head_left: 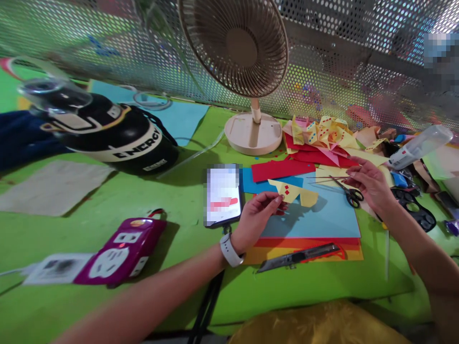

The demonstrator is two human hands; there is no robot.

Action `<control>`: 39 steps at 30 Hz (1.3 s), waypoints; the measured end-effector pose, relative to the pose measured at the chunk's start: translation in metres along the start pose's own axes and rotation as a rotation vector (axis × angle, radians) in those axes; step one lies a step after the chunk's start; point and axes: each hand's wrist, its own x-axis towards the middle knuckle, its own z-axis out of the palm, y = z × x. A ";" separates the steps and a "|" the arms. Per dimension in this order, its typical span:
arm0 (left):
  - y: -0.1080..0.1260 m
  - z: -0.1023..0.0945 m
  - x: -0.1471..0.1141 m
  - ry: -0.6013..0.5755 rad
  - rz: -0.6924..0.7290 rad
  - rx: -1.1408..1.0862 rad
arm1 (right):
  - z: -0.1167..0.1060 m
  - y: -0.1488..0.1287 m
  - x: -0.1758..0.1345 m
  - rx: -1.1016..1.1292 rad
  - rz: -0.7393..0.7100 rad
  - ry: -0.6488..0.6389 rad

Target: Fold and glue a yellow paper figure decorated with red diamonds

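My left hand point(262, 212) pinches a pale yellow paper cutout point(306, 197) with small red diamonds on it, held above a light blue sheet point(322, 217). On that wrist is a white watch. Farther right, my right hand point(369, 184) is closed on thin tweezers point(324, 179), whose two slender prongs point left toward the cutout without touching it. Black scissors point(353, 197) lie just below the right fingers. Red paper point(283, 169) and blue paper point(249, 179) lie behind the cutout. A cutter knife point(299, 257) rests on the orange sheets point(276, 255) nearest me.
A fan point(253, 138) stands at the back, beside a pile of folded yellow paper pieces point(328, 129). Left are a phone point(224, 196), a black bottle point(118, 131) and a purple power strip point(122, 251). A clear bottle point(421, 145) leans at right. Perforated metal borders the green table.
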 end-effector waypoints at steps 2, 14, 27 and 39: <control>0.000 0.000 0.000 -0.003 0.000 -0.003 | 0.002 -0.008 0.002 0.016 0.001 -0.001; 0.000 -0.002 0.000 -0.028 0.017 0.023 | 0.018 -0.014 0.031 -0.002 -0.074 -0.062; -0.002 0.001 0.002 -0.023 -0.007 -0.021 | 0.042 0.013 0.036 -0.315 -0.343 -0.155; -0.002 0.001 0.002 -0.003 -0.007 -0.013 | 0.046 0.019 0.049 -0.812 -0.467 -0.166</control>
